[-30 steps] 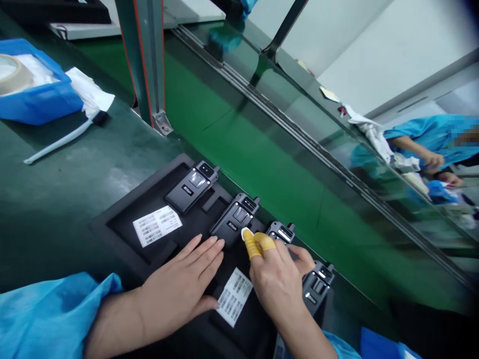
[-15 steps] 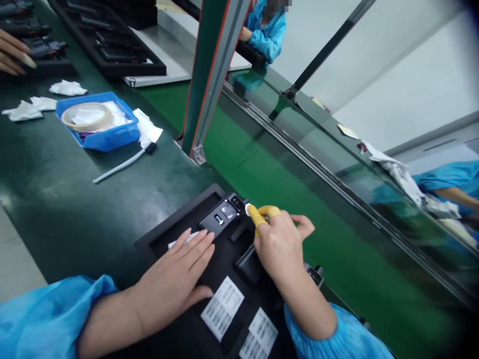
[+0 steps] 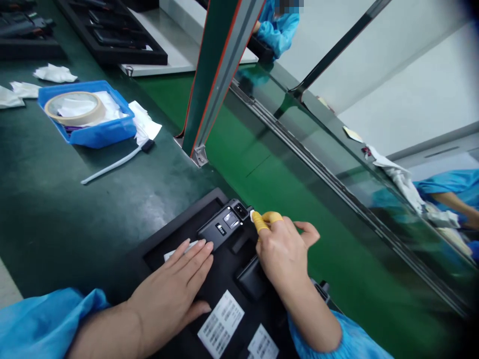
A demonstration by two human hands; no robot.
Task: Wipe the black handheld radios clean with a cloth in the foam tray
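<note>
A black handheld radio (image 3: pixel 215 233) with a stubby antenna lies in a black foam tray (image 3: pixel 175 228). My left hand (image 3: pixel 174 286) is spread flat, its fingertips on the radio's lower end and over part of a white label. Yellow finger cots cover two fingers of my right hand (image 3: pixel 284 249), which pinches a small white wipe (image 3: pixel 252 216) against the antenna end. A second radio (image 3: pixel 251 280) is partly hidden beneath my right hand. White barcode labels (image 3: pixel 221 324) lie in the tray nearer me.
On the green bench, a blue bin (image 3: pixel 103 135) holds a tape roll (image 3: pixel 75 108) and white cloths. Beside it lies a pale brush-like tool (image 3: pixel 112 167). A metal post (image 3: pixel 220 85) rises at the bench edge. More trays (image 3: pixel 112 45) of devices stand at back left. Co-workers in blue sleeves (image 3: pixel 279 32) are across.
Both hands have gone from the second radio to the one at the tray's far left end. The view has swung left, bringing more bench and trays in. Over the last half second the hands barely shift.
</note>
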